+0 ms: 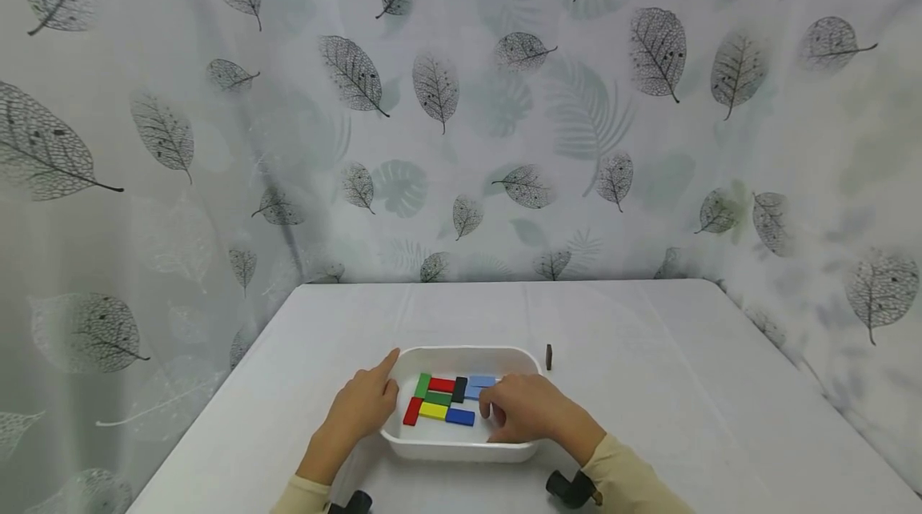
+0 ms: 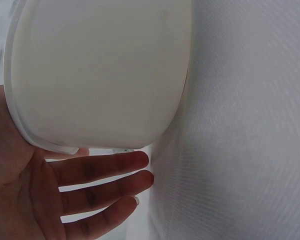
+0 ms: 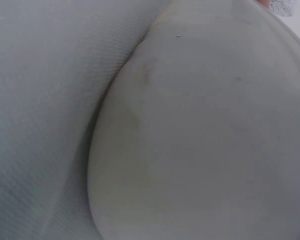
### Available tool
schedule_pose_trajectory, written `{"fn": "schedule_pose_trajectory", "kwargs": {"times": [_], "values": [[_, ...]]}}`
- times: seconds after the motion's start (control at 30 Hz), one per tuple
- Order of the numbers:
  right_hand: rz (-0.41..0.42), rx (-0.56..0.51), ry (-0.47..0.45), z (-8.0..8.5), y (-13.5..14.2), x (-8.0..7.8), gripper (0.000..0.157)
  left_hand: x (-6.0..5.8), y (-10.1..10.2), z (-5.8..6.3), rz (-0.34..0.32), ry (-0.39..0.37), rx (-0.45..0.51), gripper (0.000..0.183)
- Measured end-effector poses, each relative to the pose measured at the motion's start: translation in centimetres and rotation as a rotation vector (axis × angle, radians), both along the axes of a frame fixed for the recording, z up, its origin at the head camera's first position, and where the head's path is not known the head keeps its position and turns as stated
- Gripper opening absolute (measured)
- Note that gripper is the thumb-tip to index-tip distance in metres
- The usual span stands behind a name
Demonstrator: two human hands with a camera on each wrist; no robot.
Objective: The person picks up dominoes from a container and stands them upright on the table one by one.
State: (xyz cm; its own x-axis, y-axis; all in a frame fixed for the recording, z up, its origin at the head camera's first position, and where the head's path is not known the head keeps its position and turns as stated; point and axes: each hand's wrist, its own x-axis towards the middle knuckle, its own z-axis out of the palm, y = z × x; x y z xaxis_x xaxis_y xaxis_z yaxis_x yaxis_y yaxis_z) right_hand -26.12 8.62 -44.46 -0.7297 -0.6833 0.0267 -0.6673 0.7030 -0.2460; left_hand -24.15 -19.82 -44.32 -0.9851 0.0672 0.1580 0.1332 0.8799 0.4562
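The table [image 1: 634, 362] bears a tray [image 1: 461, 452]; left hand [image 1: 362, 402], fingers extended, touches it, presumably for steadiness; right hand [image 1: 531, 407] curls by blocks [image 1: 437, 399], grasp not discernible.

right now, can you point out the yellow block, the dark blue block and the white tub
yellow block [image 1: 434, 411]: head view, middle of its top face
dark blue block [image 1: 460, 417]: head view, middle of its top face
white tub [image 1: 458, 454]: head view, outer near wall
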Motion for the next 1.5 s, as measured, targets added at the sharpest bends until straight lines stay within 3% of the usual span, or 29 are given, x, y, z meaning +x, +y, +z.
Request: {"fn": "schedule_pose_trajectory", "kwargs": {"times": [0.17, 0.27, 0.43, 0.73, 1.3, 1.5], "values": [[-0.033, -0.025, -0.002, -0.01, -0.01, -0.03, 0.03, 0.08, 0.04, 0.02, 0.0, -0.005, 0.0, 0.055], [-0.071, -0.048, 0.051, 0.07, -0.07, 0.05, 0.034, 0.15, 0.03, 0.06, -0.001, 0.002, 0.002, 0.055], [-0.105, 0.0, 0.141, 0.17, -0.22, 0.18, 0.038, 0.24, 0.07, 0.2, -0.004, 0.014, 0.003, 0.055], [-0.16, -0.009, 0.115, 0.56, -0.51, 0.32, 0.037, 0.11, 0.16, 0.36, -0.005, 0.024, 0.004, 0.054], [-0.094, -0.05, 0.09, 0.47, -0.29, 0.18, 0.021, 0.09, 0.02, -0.1, -0.004, 0.009, 0.002, 0.054], [-0.094, -0.046, 0.091, 0.53, -0.23, 0.28, 0.024, 0.05, 0.02, -0.13, -0.006, 0.014, -0.009, 0.054]]}}
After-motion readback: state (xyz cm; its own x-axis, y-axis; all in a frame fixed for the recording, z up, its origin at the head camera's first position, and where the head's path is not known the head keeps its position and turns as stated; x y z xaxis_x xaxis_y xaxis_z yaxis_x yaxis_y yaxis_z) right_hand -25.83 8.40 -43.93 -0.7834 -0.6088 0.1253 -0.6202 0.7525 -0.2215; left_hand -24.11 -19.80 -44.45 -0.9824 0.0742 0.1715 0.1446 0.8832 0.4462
